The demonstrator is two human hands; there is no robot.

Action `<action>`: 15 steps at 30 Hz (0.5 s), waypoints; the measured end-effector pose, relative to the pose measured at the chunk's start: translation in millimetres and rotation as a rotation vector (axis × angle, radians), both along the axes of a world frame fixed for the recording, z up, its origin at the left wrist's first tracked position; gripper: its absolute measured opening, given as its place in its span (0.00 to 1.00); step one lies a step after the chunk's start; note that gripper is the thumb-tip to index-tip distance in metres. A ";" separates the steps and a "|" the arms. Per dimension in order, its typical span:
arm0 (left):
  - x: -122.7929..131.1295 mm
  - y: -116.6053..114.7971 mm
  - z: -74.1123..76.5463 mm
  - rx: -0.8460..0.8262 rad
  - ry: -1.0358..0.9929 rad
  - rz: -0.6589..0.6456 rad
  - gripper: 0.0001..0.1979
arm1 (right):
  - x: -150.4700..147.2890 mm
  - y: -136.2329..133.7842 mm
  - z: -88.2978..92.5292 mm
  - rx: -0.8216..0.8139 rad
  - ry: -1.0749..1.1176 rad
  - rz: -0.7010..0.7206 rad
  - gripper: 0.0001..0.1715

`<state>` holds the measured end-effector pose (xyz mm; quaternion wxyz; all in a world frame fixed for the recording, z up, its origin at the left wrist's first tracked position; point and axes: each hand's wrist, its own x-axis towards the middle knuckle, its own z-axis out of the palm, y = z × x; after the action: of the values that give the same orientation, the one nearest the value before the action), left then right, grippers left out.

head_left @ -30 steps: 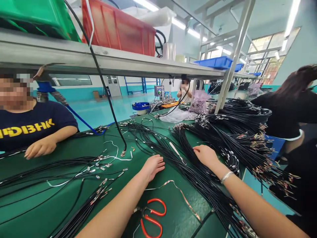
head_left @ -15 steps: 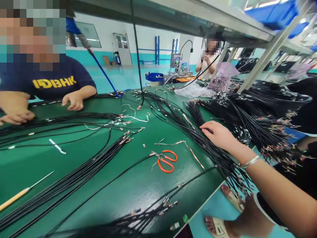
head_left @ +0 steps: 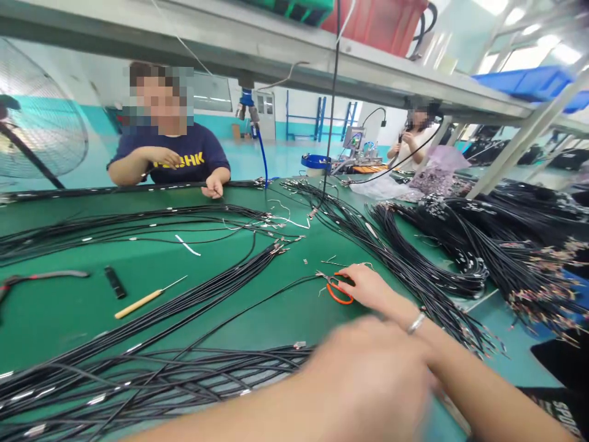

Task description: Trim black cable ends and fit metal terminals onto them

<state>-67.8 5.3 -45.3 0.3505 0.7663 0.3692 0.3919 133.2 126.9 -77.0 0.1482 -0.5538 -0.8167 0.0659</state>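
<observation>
Green worktable (head_left: 276,316), shelf (head_left: 276,46) above, black cables (head_left: 207,287) left — right hand (head_left: 368,285) half-curled at orange scissors (head_left: 339,299), left hand (head_left: 368,380) blurred — neither grip clear.

The person's two hands (head_left: 368,287), one pair of scissors (head_left: 338,299), one awl (head_left: 142,301), one short black piece (head_left: 115,282) and one red-and-grey tool (head_left: 50,275) show at the worktop (head_left: 156,261), where the black cables (head_left: 197,299) overlap too thickly to count. Two co-workers (head_left: 168,150) and one fan (head_left: 43,116) are beyond; the shelf (head_left: 368,73) carries one green bin (head_left: 299,7) and one red bin (head_left: 381,27).

Green table (head_left: 280,322) under black cables (head_left: 488,245), scissors (head_left: 332,282), awl (head_left: 139,303)
</observation>
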 end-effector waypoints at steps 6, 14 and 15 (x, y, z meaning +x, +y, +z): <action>12.7 122.2 -15.6 0.058 0.293 0.210 0.08 | -2.8 -0.4 -8.6 0.004 0.109 -0.046 0.13; -11.5 102.1 -11.3 0.096 0.315 0.306 0.11 | -10.8 -10.3 29.1 -0.111 0.464 0.062 0.15; -17.0 91.8 -4.3 0.120 0.278 0.350 0.11 | -15.8 -10.8 38.5 -0.158 0.528 0.125 0.15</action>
<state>-84.8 97.2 -49.6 0.1768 0.7568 0.5170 0.3588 117.4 116.1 -38.4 0.3079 -0.4758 -0.7747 0.2805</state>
